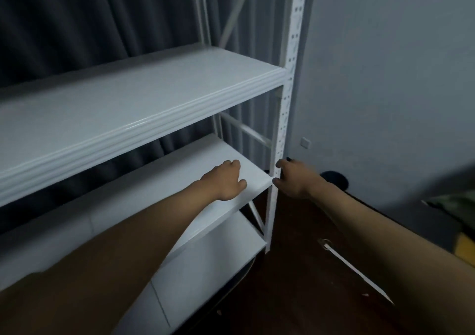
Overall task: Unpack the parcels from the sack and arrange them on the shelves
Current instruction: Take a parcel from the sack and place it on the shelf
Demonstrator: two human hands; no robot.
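A white metal shelving unit stands in front of me, its upper shelf (pixel 144 98) bare. My left hand (pixel 226 180) rests knuckles-up on the right end of the middle shelf (pixel 254 178), fingers curled under and holding nothing. My right hand (pixel 293 178) is at the unit's front right upright (pixel 289 82), with thumb and fingers on either side of the post. A lower shelf (pixel 210 262) shows below. No parcel is in view. A greenish fabric thing (pixel 452 203) with something yellow (pixel 466 247) under it shows at the right edge, blurred.
Dark curtains (pixel 77 21) hang behind the shelves. A grey wall (pixel 385 77) with a small socket plate (pixel 305 143) is on the right. On the dark floor lie a white strip (pixel 357 270) and a dark round object (pixel 334 178).
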